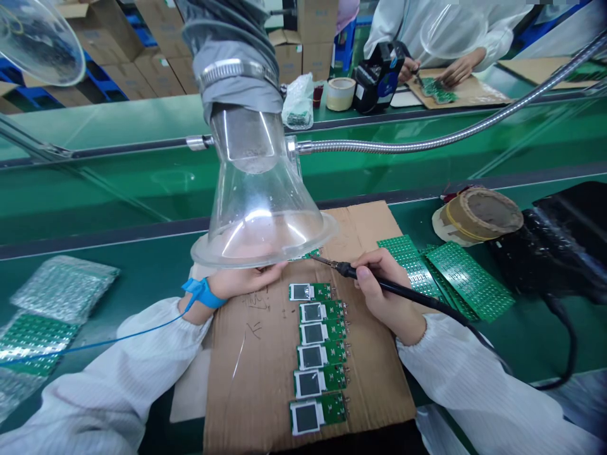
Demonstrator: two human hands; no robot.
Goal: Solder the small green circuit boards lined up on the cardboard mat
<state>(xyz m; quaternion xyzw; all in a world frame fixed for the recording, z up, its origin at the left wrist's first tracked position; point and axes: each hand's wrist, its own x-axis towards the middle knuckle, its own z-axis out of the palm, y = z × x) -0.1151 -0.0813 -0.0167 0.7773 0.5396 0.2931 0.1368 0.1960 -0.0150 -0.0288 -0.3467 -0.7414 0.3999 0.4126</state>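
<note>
My right hand (pixel 386 294) grips a soldering iron (pixel 348 270), its tip pointing left onto a small green circuit board (pixel 307 255). Under the clear fume hood (pixel 265 230), my left hand (pixel 246 278) is closed at that board's left end; the hood's rim blurs its fingers. A blue wrist strap (pixel 203 292) circles my left wrist. Below the hands, several circuit boards with small screens (pixel 312 357) lie in a column on a cardboard sheet (pixel 256 379).
Green board panels (pixel 469 281), a tape roll (pixel 490 212) and a black bag (pixel 569 234) lie right. Bubble-wrapped panels (pixel 64 287) sit left. A metal flexible arm (pixel 427 146) crosses above. Across the bench, a co-worker's hands (pixel 459 71) work on a green board (pixel 437 90).
</note>
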